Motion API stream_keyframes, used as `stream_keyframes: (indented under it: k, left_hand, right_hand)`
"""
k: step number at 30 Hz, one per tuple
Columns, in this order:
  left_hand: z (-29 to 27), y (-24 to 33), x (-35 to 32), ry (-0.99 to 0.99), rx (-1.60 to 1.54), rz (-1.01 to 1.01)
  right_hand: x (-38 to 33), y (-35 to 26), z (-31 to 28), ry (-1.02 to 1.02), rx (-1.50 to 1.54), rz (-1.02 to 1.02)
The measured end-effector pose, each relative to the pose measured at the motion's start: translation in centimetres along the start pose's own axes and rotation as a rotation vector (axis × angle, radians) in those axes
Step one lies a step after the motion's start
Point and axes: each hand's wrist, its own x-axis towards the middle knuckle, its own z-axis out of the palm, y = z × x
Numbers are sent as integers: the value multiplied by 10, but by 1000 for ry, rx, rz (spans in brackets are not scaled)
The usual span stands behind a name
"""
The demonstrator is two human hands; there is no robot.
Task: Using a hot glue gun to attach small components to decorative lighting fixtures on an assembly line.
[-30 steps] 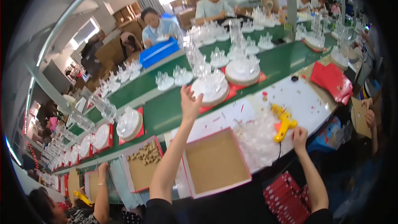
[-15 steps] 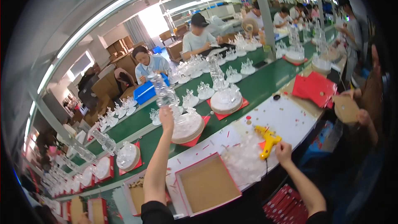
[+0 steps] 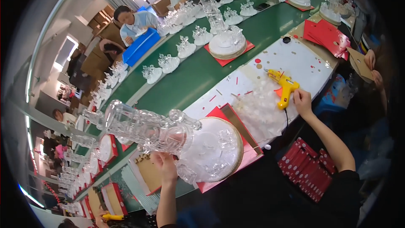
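My left hand (image 3: 165,166) grips a clear, tower-like ornament (image 3: 143,128) near its lower part. The ornament tilts to the left. Its thick round white base (image 3: 211,150) lies over the red-edged cardboard box (image 3: 236,122), with a red sheet (image 3: 206,185) showing along the base's lower edge. Whether the base rests in the box or hangs just above it, I cannot tell. Beside the handle of a yellow glue gun (image 3: 287,90), my right hand (image 3: 302,102) is closed with its fingers curled. What it holds, if anything, is hidden. The glue gun lies on crumpled clear plastic (image 3: 261,109).
Another tower ornament (image 3: 213,14) stands on the green conveyor (image 3: 177,84), behind several small clear ornaments (image 3: 168,63). Red sheets (image 3: 327,38) lie at the right end of the white worktable (image 3: 270,61). Patterned red boxes (image 3: 306,169) are stacked low right. Co-workers sit across the conveyor.
My left hand has brought the tower ornament from the conveyor toward me, over the box, and tipped it left. My right hand stays beside the glue gun. The view has tilted downward.
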Motion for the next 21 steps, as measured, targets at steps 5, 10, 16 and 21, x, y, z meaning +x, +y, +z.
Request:
stream_keyframes:
  k: [5,10,16,21]
  left_hand:
    - [16,-26,-7,-64,-68,113]
    - [38,-16,0,-263,115,114]
    - [28,-60,-15,-177,362,-107]
    - [-52,-198,7,-113,0,-68]
  right_hand:
    - [-5,-4,12,16,34,12]
    - [-6,-3,3,34,-21,5]
    - [-11,8,4,-21,-45,31]
    - [-5,-17,16,-10,-37,-70]
